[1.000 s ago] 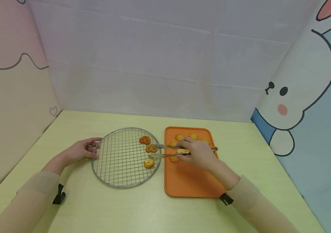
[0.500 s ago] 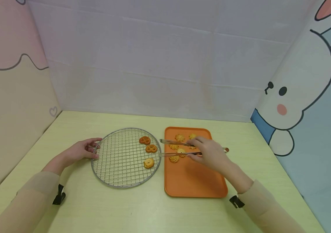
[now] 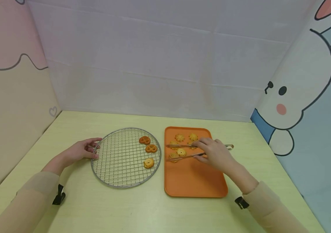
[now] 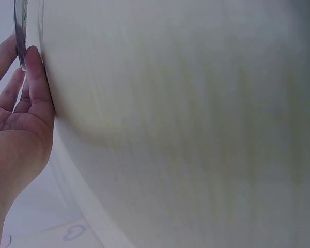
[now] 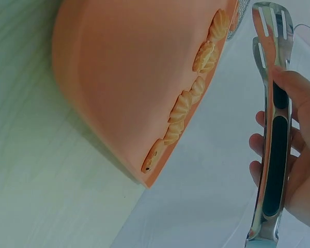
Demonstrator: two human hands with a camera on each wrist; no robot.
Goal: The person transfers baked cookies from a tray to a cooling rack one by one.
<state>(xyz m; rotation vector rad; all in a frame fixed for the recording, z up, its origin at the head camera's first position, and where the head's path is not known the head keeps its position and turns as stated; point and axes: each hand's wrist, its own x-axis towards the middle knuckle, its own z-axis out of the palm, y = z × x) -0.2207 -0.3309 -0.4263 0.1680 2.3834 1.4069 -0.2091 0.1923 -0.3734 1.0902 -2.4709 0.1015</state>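
Note:
My left hand (image 3: 79,151) holds the near-left rim of a round wire cooling rack (image 3: 121,187), thumb and fingers at its edge. On the rack's right side lie a brown pretzel cookie (image 3: 144,140), a second pretzel cookie (image 3: 151,148) and a round yellow cookie (image 3: 149,163). Metal tongs (image 5: 276,165) with dark grips are held in my right hand (image 3: 215,153). Their two arms are spread apart over the orange tray (image 3: 195,183), with nothing seen clamped between the tips. Several swirled cookies (image 3: 180,138) sit in the tray's far half; the tongs partly cover some.
Rack and tray stand side by side on a pale yellow table (image 3: 130,210). A plain white wall sheet (image 3: 153,74) rises behind it. Cartoon-printed panels flank both sides, with a rabbit (image 3: 296,94) on the right one.
My right hand has drawn the tongs rightward, away from the round cookie on the rack, and their tips now hover over the tray's cookies. My left hand stays at the rack's rim.

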